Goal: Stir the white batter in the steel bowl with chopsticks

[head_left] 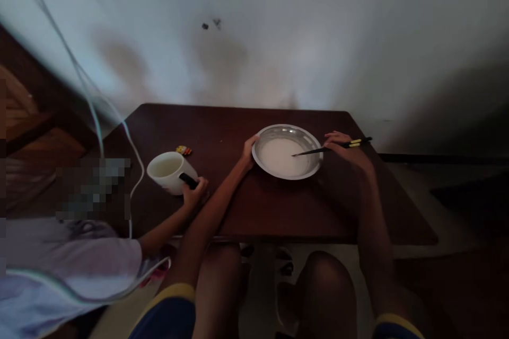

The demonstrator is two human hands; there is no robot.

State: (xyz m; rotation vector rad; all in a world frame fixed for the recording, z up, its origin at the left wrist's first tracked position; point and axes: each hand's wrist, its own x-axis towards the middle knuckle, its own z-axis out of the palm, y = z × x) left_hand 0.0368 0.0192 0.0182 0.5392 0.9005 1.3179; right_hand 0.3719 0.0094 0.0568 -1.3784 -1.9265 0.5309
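A round metal bowl point(316, 140) stands on the dark table, holding a whitish mixture point(280, 156). My left hand point(249, 151) grips the bowl's left rim, its thumb near the top edge. From the right side, my right hand point(345, 149) is closed around dark chopsticks point(310, 151) with yellow bands at the back end. Their tips dip into the whitish mixture, and the shafts cross above the bowl's right rim.
Beside my left forearm, another person's hand point(194, 193) is at the black handle of a white mug point(165, 172). A small colourful figure point(183, 150) lies behind the mug. White cables point(129, 140) hang at the left. The brown table point(278, 217) meets a pale wall.
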